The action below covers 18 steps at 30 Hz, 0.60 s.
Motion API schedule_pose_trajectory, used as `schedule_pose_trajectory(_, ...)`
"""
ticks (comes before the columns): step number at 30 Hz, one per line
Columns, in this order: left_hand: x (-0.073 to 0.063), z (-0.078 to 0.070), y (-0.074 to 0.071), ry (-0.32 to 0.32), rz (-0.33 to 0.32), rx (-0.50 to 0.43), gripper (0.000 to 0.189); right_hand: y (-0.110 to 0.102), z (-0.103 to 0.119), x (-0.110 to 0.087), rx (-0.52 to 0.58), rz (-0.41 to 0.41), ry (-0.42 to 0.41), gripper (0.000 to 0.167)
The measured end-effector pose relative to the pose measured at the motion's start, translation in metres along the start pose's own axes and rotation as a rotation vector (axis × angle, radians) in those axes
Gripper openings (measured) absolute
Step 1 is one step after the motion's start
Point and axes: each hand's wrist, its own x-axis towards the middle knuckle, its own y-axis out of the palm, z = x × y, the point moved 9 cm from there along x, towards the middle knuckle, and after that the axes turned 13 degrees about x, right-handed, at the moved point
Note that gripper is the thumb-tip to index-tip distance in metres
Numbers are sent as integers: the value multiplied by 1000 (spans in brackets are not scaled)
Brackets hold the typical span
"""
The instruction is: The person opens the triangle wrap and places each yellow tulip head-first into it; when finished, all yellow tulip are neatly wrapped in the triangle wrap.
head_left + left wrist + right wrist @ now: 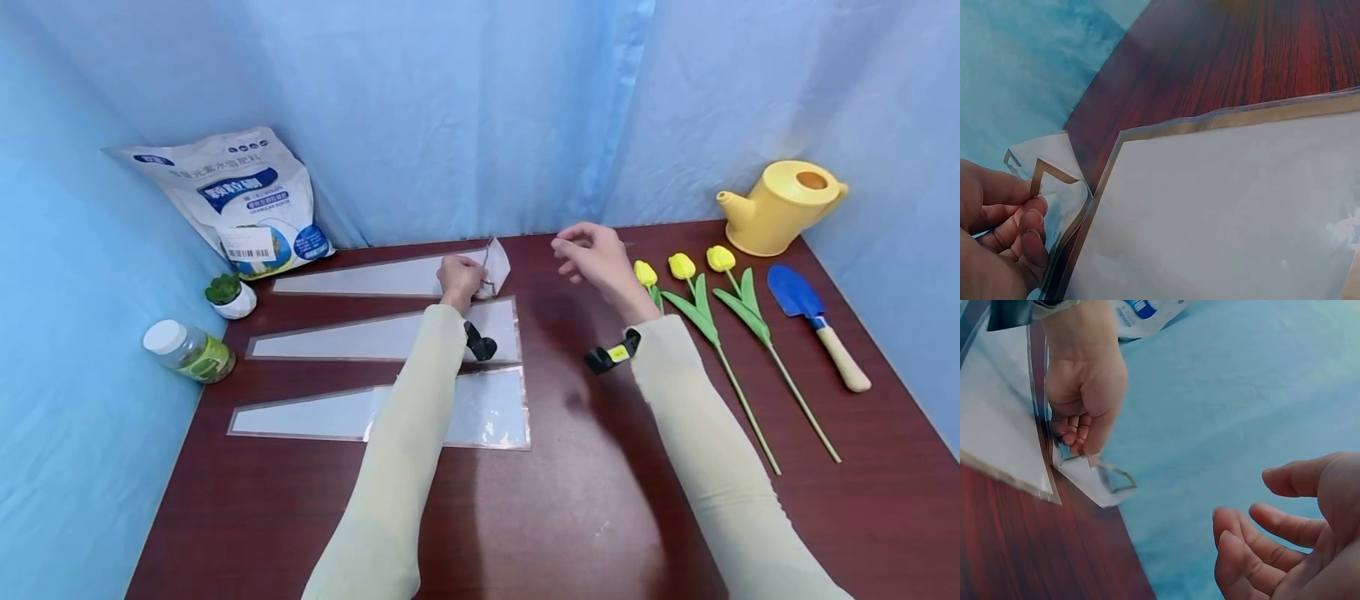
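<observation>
My left hand (460,277) pinches the wide end of the farthest flower sleeve (360,279), a tapered white wrap with a thin brownish border. In the left wrist view the gripped sleeve end (1063,156) is bent up and creased between thumb and fingers. My right hand (600,260) hovers above the table to the right of that end, fingers loosely bent and holding nothing; the right wrist view shows a gap between thumb and fingers. Two more such sleeves, a middle one (375,333) and a near one (315,418), lie flat in front, partly under my left forearm.
Several yellow tulips (722,260), a blue trowel (795,292) and a yellow watering can (780,208) are on the right. At left stand a fertilizer bag (247,200), a small potted succulent (235,300) and a lidded jar (191,354). Blue curtains (450,108) enclose the table (555,517).
</observation>
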Motion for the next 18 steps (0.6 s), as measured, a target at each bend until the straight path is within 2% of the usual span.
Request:
schedule_pose_trajectory(9,-1,0,0,8,-3,-3,12,-37,2,-42,-26,-25,-69,39)
schedule_pose_trajectory(18,-1,-1,0,12,-7,9,13,-76,-13,-76,-62,-61,-66,37)
